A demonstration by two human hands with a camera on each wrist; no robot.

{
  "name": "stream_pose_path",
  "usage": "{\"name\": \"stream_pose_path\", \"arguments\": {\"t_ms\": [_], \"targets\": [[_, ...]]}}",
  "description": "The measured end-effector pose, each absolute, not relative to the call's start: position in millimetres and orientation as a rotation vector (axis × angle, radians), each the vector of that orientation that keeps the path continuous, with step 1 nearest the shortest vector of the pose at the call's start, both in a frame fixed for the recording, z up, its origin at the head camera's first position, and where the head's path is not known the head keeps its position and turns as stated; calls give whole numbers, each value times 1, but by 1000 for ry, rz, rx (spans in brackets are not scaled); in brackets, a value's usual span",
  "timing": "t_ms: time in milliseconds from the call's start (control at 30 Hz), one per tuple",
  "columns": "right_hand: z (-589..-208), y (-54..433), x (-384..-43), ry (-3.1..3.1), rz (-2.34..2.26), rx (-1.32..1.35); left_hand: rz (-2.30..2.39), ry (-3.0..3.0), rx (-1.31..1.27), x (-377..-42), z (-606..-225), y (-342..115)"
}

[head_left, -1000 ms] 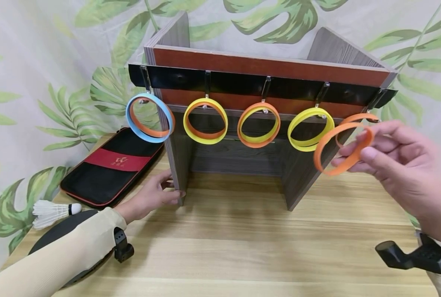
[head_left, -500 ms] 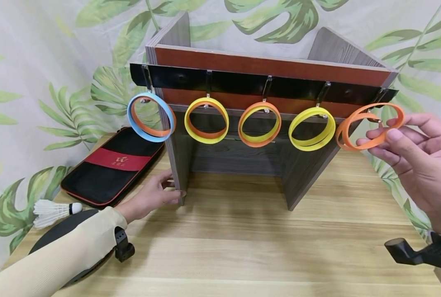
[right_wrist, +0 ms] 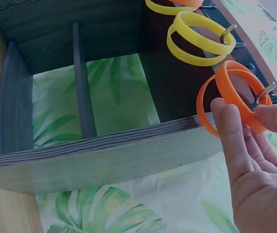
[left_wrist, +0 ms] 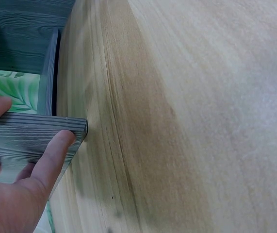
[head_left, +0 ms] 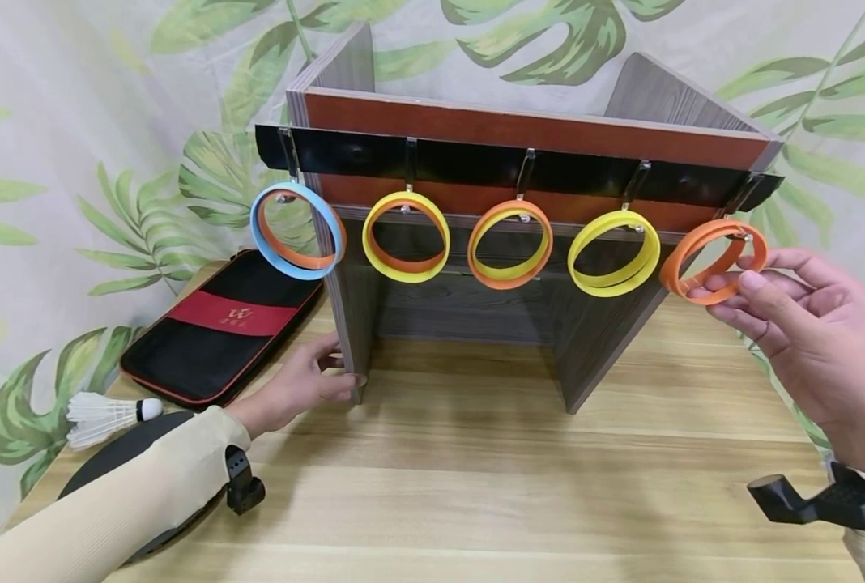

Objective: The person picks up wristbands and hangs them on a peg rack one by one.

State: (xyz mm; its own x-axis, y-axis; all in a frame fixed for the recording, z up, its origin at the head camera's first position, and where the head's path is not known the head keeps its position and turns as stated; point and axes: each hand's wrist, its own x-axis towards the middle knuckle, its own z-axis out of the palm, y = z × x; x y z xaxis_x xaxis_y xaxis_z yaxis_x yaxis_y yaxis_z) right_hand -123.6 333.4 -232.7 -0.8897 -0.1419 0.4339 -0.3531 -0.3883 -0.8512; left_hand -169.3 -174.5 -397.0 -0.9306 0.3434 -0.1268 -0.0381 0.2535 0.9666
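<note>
A grey wooden shelf unit bears a black rail with metal hooks along its front. My left hand grips the lower edge of the unit's left side panel, thumb and fingers on opposite faces. At the rightmost hook, my right hand pinches an orange wristband between thumb and fingers. The hook's tip shows inside its loop. A second orange wristband hangs just behind it, partly hidden. The neighbouring hook carries yellow wristbands.
Further left hang yellow-and-orange pairs and a blue wristband with an orange one. A black and red zip case, a shuttlecock and a dark rounded object lie left on the wooden table.
My right hand has carried the orange wristband rightward to the end hook, then slightly back left and down, so its loop now surrounds the hook's tip. The left hand stays in place.
</note>
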Motion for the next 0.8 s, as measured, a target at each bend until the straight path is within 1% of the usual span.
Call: {"name": "stream_pose_path", "arguments": {"t_ms": [167, 500, 667, 800], "targets": [[-236, 335, -123, -1635, 2471, 801, 1717, 2224, 290, -169, -397, -174], [-245, 337, -119, -1677, 2458, 833, 1722, 2221, 304, -168, -395, -172], [-253, 335, -117, -1645, 2461, 803, 1715, 2224, 311, -169, -395, -173], [-263, 329, -114, -1695, 2428, 723, 1721, 2241, 315, -168, -396, -173]]}}
